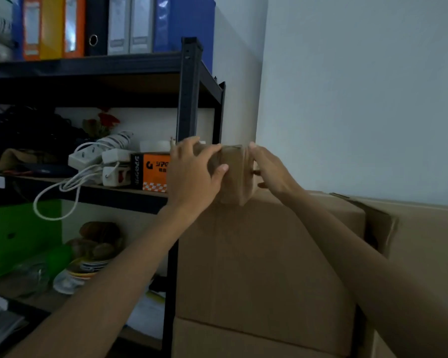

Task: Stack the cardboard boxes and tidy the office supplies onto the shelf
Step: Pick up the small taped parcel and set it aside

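A small brown cardboard box (234, 174) sits on top of a large cardboard box (264, 254), close to the wall corner. My left hand (194, 174) grips its left side, fingers spread over the top and thumb on the front. My right hand (269, 169) holds its right side, with the fingers behind the box and mostly hidden. The large box rests on another cardboard box (243, 339) below it. The black metal shelf (189, 99) stands directly to the left.
The shelf's middle level holds an orange and black box (150, 171), white power strips (96, 156) with a hanging cable and dark tangled cords. Binders (96, 24) fill the top level. An open cardboard box (424, 241) stands at the right. Bowls and a green folder lie lower down.
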`<control>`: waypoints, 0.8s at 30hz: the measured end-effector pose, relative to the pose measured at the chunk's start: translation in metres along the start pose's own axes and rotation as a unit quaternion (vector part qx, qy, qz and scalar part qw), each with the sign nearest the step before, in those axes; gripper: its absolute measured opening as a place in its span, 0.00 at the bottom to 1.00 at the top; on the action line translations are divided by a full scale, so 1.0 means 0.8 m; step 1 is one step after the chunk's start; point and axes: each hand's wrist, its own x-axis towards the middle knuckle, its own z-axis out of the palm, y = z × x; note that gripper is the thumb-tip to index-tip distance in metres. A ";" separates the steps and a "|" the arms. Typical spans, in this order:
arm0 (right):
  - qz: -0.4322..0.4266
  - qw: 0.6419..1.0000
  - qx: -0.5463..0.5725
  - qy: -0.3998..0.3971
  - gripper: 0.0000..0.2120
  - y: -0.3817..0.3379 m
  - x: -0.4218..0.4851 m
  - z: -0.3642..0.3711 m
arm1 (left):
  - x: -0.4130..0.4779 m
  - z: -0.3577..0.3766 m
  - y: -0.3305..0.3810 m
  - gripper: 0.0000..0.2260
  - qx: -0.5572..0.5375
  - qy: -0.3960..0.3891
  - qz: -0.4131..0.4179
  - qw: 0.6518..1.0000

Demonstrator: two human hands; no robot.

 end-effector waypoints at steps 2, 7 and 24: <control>0.008 1.000 -0.013 -0.020 0.36 0.007 0.003 0.007 | 0.008 0.017 0.001 0.22 0.025 -0.018 0.009 0.999; -0.017 0.999 -0.039 -0.007 0.34 0.030 0.023 0.016 | 0.026 0.039 -0.008 0.25 0.075 -0.052 0.021 0.996; -0.086 0.976 -0.143 0.140 0.30 -0.009 -0.040 0.049 | -0.002 -0.030 -0.072 0.27 -0.028 -0.103 0.056 0.993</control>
